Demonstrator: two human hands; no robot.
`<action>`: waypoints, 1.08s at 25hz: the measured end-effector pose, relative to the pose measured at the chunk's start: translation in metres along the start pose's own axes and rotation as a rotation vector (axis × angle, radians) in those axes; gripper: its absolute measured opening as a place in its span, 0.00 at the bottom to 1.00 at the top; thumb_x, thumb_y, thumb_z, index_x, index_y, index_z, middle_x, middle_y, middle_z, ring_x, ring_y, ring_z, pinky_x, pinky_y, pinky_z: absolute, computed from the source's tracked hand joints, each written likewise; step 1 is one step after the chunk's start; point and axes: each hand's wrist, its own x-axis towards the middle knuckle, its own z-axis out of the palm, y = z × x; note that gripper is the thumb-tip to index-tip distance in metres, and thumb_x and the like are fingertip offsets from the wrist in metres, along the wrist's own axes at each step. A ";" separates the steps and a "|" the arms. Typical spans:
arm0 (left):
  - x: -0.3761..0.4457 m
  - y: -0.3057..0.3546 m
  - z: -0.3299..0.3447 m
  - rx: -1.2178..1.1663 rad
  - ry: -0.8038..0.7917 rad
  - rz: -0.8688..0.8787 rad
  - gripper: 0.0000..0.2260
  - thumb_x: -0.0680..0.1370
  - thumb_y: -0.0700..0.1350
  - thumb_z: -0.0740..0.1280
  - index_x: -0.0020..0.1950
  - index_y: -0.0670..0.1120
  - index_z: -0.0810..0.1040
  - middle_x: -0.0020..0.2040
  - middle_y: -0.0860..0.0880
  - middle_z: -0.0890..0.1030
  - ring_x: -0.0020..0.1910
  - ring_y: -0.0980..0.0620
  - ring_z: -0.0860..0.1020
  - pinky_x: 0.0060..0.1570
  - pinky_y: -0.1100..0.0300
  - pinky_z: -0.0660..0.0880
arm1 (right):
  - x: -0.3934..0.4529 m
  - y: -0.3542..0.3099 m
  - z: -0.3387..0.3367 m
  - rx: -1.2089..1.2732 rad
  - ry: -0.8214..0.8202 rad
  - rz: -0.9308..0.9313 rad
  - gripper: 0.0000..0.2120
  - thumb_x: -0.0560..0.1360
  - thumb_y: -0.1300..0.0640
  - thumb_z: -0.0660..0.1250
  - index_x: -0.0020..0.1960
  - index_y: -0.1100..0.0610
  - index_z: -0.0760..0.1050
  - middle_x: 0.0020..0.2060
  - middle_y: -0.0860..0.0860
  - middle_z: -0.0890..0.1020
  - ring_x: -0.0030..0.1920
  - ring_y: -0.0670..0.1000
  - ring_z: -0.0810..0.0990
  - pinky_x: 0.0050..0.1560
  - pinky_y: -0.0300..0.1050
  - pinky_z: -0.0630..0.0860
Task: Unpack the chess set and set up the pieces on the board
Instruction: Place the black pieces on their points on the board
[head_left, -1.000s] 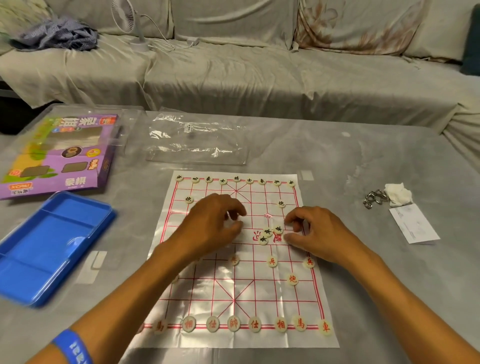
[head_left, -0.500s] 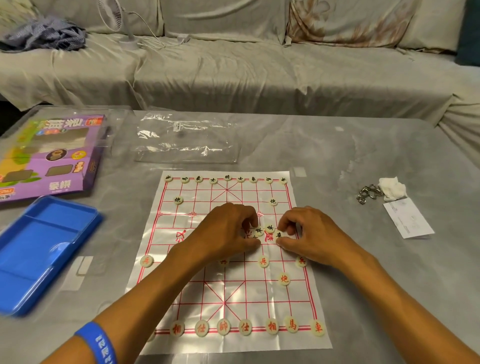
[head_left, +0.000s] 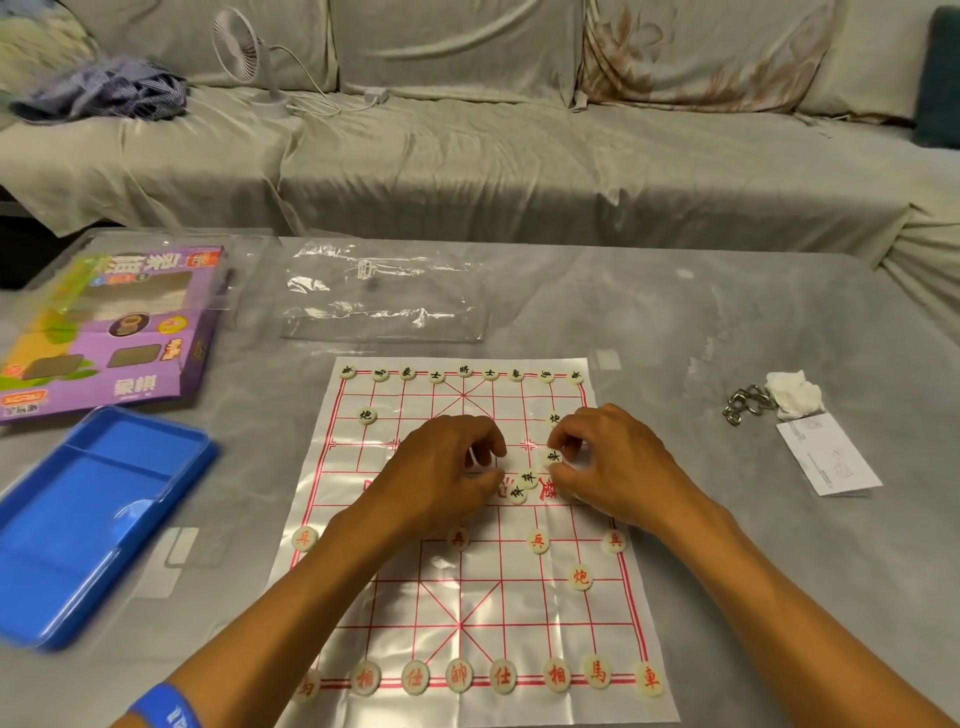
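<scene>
We hover over the centre of the frame, where the thin red-lined plastic board (head_left: 467, 597) lies. Our right hand (head_left: 608, 462) has lifted one round cream black-lettered soldier piece (head_left: 551, 457) from the loose cluster, pinching it between thumb and fingers; two loose soldiers (head_left: 523, 486) remain. Our left hand (head_left: 447, 473) curls beside them; whether it grips anything, we cannot tell. Nine black pieces line the far rank, with two cannons placed.

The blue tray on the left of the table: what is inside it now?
Inside the blue tray nothing can be seen: its two compartments show only bare blue plastic, with no pieces. The near left corner runs out of the picture, so that part cannot be checked.
</scene>
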 end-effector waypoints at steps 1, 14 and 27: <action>0.001 0.000 -0.001 -0.023 0.032 -0.010 0.06 0.76 0.48 0.68 0.53 0.52 0.78 0.46 0.55 0.78 0.45 0.56 0.76 0.42 0.69 0.72 | 0.001 0.000 -0.006 0.053 0.020 0.003 0.12 0.73 0.47 0.70 0.55 0.47 0.77 0.52 0.42 0.79 0.49 0.43 0.72 0.50 0.33 0.67; 0.009 0.016 0.005 -0.696 0.151 -0.304 0.10 0.73 0.39 0.72 0.53 0.48 0.80 0.41 0.50 0.84 0.42 0.54 0.83 0.50 0.56 0.79 | -0.001 -0.022 0.001 0.311 0.126 -0.170 0.10 0.72 0.50 0.72 0.52 0.43 0.75 0.46 0.38 0.76 0.44 0.42 0.75 0.44 0.28 0.73; 0.016 0.003 -0.001 -0.737 0.256 -0.372 0.06 0.73 0.38 0.71 0.49 0.47 0.81 0.43 0.48 0.84 0.43 0.51 0.83 0.44 0.57 0.80 | 0.081 0.043 -0.003 0.074 0.144 0.178 0.12 0.76 0.53 0.67 0.60 0.52 0.76 0.54 0.49 0.79 0.51 0.51 0.79 0.46 0.41 0.77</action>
